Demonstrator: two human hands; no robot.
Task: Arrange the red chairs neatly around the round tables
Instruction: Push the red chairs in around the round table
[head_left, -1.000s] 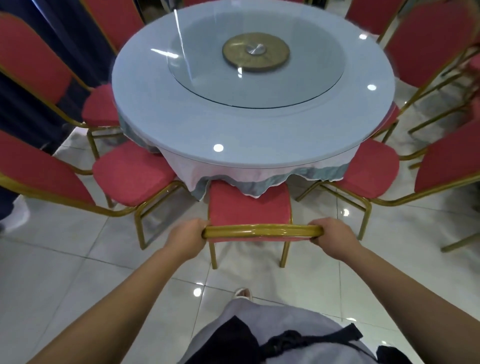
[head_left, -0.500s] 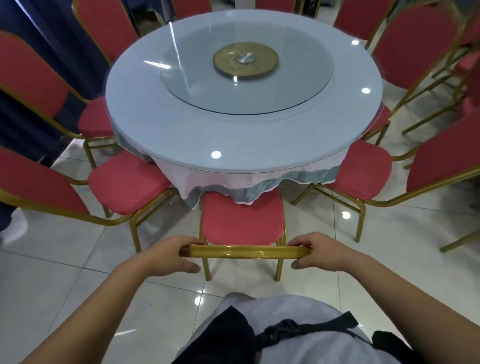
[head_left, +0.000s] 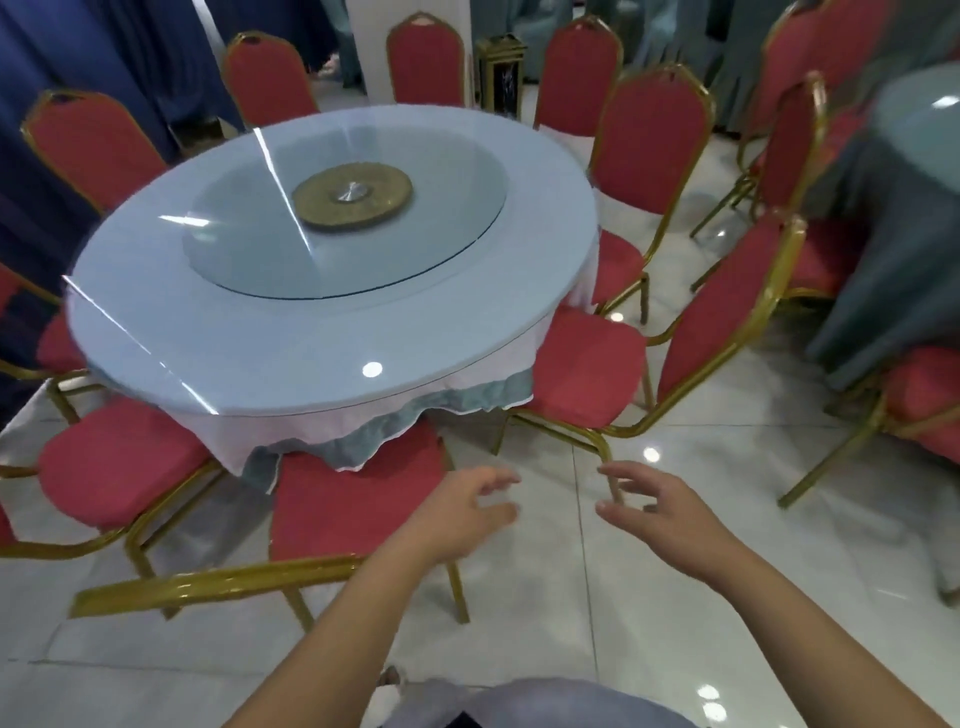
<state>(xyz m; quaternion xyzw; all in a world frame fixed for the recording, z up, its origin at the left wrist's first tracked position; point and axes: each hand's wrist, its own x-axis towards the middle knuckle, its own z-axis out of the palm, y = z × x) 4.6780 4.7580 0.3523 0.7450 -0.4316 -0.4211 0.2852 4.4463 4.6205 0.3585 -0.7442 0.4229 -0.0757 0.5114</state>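
A round table (head_left: 249, 358) with a pale blue top and a glass turntable stands ahead, ringed by several red chairs with gold frames. The nearest red chair (head_left: 353, 499) sits tucked under the table's front edge, its gold back rail low at my left. My left hand (head_left: 462, 512) hovers just right of that chair with fingers loosely spread, holding nothing. My right hand (head_left: 660, 506) is also free, fingers spread, in front of the leg of the right red chair (head_left: 587, 369), which stands angled to the table.
A second round table (head_left: 914, 171) with grey-green cloth stands at the right with more red chairs (head_left: 924, 400) around it. Dark blue drapes line the left. A white pillar (head_left: 374, 52) and a dark stand (head_left: 501, 73) are behind the table. Glossy white tiles lie between the tables.
Both hands have let go of the near chair's back rail and moved right. The view has swung right and up, so the near chair now lies at my lower left.
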